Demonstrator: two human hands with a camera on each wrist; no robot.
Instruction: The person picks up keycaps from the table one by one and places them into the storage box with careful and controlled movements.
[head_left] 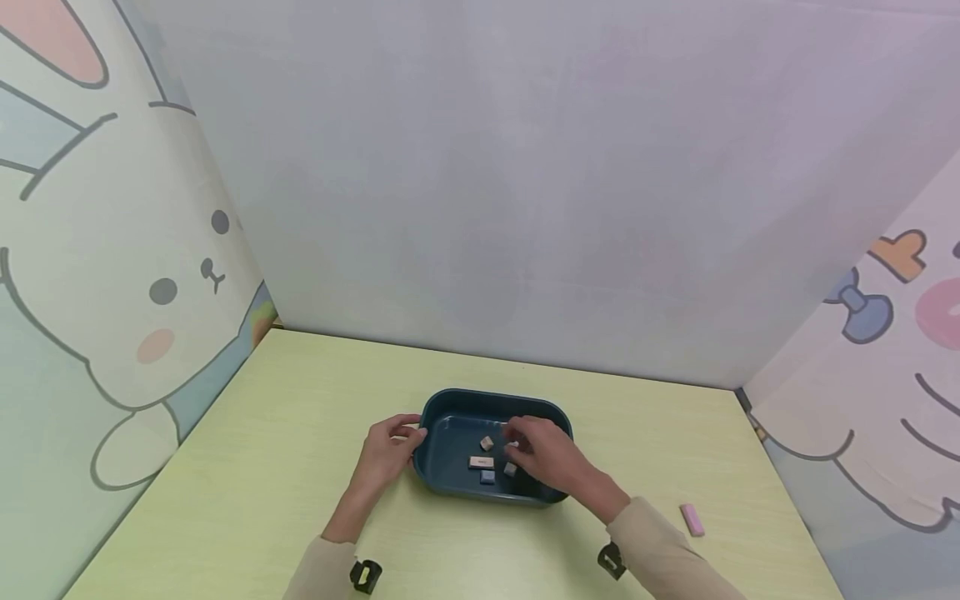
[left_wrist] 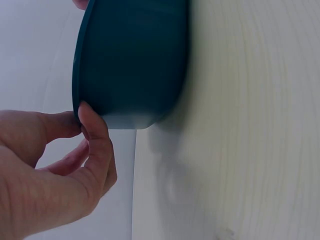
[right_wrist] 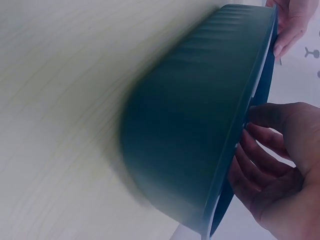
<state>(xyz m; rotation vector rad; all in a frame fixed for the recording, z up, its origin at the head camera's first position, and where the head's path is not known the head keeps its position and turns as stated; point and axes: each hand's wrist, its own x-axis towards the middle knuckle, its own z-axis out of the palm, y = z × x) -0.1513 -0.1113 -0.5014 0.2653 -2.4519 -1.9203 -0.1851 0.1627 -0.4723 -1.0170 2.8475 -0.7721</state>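
A dark teal plastic tub [head_left: 450, 485] stands on the table. At its left end my left hand [head_left: 386, 454] pinches the rim between thumb and fingers, as the left wrist view shows up close. My right hand [head_left: 551, 454] reaches over the right side into the tub, fingers bent downward. By its fingertips is a small whitish piece; whether they hold it is unclear, since the rim hides the tips in the right wrist view. Small keycap-like pieces lie on the tub's floor: a whitish oblong [head_left: 482, 462], a blue one [head_left: 487, 477] and beige ones [head_left: 487, 443].
A pink oblong piece [head_left: 692, 519] lies on the pale yellow-green table [head_left: 300, 400], to the right of the tub near my right sleeve. A plain light cloth [head_left: 480, 208] hangs behind the table, with cartoon-printed panels on both sides.
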